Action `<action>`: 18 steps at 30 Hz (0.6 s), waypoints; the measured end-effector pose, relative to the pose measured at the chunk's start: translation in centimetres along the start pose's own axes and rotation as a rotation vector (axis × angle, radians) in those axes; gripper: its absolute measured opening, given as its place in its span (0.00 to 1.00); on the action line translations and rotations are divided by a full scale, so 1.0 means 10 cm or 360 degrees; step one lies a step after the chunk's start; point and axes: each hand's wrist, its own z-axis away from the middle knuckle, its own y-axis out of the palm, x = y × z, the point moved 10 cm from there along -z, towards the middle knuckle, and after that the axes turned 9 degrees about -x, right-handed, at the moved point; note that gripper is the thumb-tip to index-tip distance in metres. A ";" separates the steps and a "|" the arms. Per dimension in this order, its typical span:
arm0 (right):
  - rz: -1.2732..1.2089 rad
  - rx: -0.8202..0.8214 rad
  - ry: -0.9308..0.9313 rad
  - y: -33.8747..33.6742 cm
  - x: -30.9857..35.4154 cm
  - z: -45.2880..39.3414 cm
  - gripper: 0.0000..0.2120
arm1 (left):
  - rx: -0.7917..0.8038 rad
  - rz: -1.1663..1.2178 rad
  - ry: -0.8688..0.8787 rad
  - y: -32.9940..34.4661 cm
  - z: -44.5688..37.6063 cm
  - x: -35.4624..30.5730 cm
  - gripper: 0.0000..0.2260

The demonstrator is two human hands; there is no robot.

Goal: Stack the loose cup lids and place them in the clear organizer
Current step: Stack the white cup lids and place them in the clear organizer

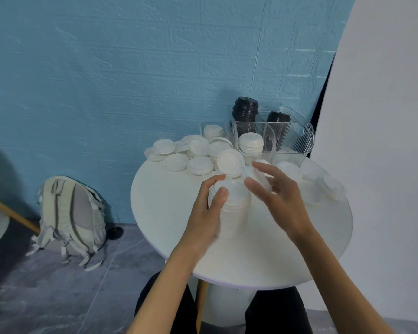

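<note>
My left hand [206,208] grips a tall stack of translucent lids [234,203] standing on the round white table [169,213]. My right hand [279,196] hovers just right of the stack's top and pinches one clear lid [263,173] between thumb and fingers. Several loose white lids [198,150] lie scattered at the table's far edge. More clear lids [323,183] lie at the right. The clear organizer [287,141] stands at the back right, holding a white lid stack [250,142] and two black lid stacks [245,112].
A smaller clear bin [204,126] with white lids sits left of the organizer. A grey backpack [69,220] leans on the blue wall at the floor, left. A white panel [384,141] borders the table's right side. My dark-trousered legs are under the table.
</note>
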 end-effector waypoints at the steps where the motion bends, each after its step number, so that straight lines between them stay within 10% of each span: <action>1: -0.0096 0.0083 -0.0012 0.10 0.07 0.05 0.20 | 0.0018 -0.0008 0.0002 0.01 0.00 0.00 0.18; 18: -0.0216 0.0495 -0.0351 0.55 0.26 0.25 0.20 | 0.0125 -0.0006 -0.0025 0.07 0.04 -0.01 0.22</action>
